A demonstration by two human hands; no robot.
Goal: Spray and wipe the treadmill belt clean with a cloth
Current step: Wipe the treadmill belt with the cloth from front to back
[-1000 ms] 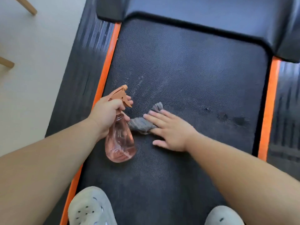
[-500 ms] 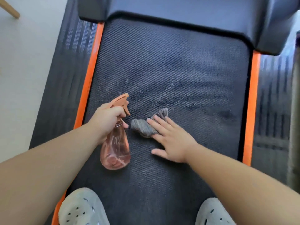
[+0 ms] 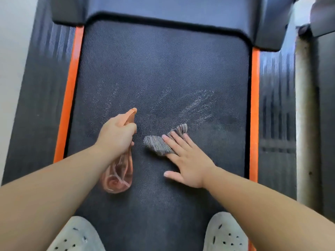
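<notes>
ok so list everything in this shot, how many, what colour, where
dark textured treadmill belt: 1, black-grey, centre
whitish spray streaks: several, pale, on belt beyond the hands
orange edge strips: 2, orange, either side of belt
black ribbed side rails: 2, black, outside the strips
dark motor hood: 1, black, top
translucent pink spray bottle with orange trigger: 1, pink, in left hand
grey striped cloth: 1, grey, on belt under right fingers
pale floor: 1, off-white, far left
light grey perforated shoes: 2, light grey, bottom edge
left hand: 1, grips the bottle
right hand: 1, flat, fingers pressing the cloth
</notes>
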